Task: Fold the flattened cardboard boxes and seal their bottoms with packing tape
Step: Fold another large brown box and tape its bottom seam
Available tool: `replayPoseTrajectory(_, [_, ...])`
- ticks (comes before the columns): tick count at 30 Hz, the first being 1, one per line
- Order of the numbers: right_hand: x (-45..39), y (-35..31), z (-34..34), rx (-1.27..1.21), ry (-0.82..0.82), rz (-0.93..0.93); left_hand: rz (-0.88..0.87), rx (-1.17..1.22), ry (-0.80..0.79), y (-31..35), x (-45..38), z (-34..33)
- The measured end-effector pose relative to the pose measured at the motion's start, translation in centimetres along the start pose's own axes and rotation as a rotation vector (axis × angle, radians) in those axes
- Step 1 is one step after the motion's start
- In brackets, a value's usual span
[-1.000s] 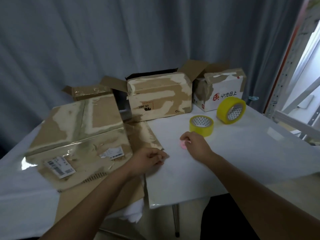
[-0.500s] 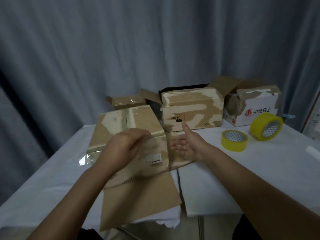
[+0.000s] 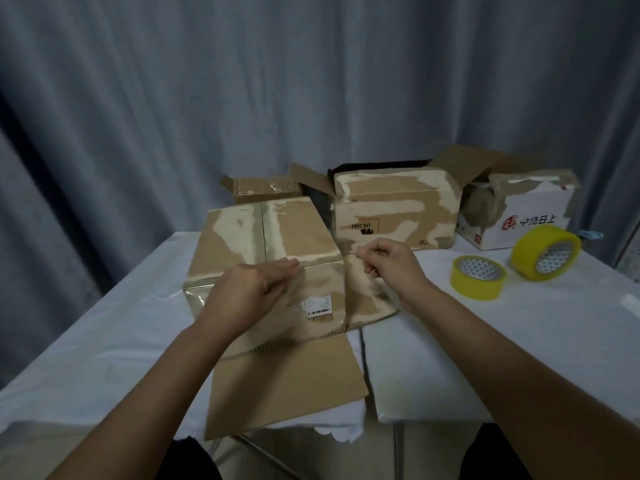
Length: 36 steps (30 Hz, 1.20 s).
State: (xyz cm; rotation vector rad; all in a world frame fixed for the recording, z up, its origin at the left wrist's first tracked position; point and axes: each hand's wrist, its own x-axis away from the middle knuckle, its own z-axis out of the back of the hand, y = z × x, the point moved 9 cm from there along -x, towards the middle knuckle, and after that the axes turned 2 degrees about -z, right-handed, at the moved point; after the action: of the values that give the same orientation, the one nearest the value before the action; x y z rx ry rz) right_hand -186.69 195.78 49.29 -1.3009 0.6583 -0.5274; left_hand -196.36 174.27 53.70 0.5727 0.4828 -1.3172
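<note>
Flattened cardboard box [image 3: 277,258] lies at mid-bench on the white-covered bench [image 3: 104,341], old tape scars and a barcode label on its upper face, one plain flap hanging toward the near edge. Left hand [image 3: 249,292] rests on the top panel, fingers fairly straight and pressing near the crease; no grip apparent. Right hand [image 3: 388,268] sits at the box's right side flap with fingers curled, seemingly pinching the flap edge, though the contact is blurred. Step judged: opening the flat box into shape, at the outset; no taping begun. Next move likely needs the right hand to lift the side panel while the left steadies. Two yellow tape rolls [image 3: 479,282] wait to the right, apart from the hands. Erected boxes [image 3: 394,213] stand behind, against a grey curtain [image 3: 311,81].
</note>
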Motion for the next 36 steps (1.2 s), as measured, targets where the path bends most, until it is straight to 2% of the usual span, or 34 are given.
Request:
replayPoseTrajectory(11, [-0.3,3.1,-2.1,-0.042,-0.089,-0.077,0.102,0.045,-0.028,-0.9,-0.1,-0.4])
replayPoseTrajectory(19, [0.7,3.6,-3.8,-0.118,-0.03,-0.077,0.141,0.068,-0.019,-0.8,0.0,-0.1])
replayPoseTrajectory(22, [0.6,4.8,-3.6,0.015,-0.042,-0.143,0.15,0.069,-0.019,-0.8,-0.1,0.0])
replayPoseTrajectory(24, [0.6,5.6,-2.2,0.154,0.039,-0.167,0.154,0.066,-0.028,-0.9,-0.1,0.0])
replayPoseTrajectory(26, [0.6,4.3,-0.4,0.085,0.164,-0.079,0.159,0.062,-0.028,-1.0,-0.2,0.0])
replayPoseTrajectory(27, [0.6,3.2,0.0,0.0,0.176,-0.004,0.159,0.058,-0.028,-1.0,-0.2,0.0])
replayPoseTrajectory(29, [0.5,0.1,-0.7,-0.089,0.064,0.14,0.164,0.047,-0.033,-1.0,-0.2,-0.1])
replayPoseTrajectory(32, [1.0,-2.0,-3.7,0.019,-0.197,0.223,0.152,0.048,-0.023,-1.0,-0.2,0.0])
replayPoseTrajectory(34, [1.4,-1.7,-4.3,0.053,-0.239,0.232,0.14,0.048,-0.018,-1.0,-0.1,-0.1])
replayPoseTrajectory(36, [1.8,-1.8,-3.8,0.165,-0.187,0.307,0.126,0.049,0.0,-1.0,0.0,-0.2])
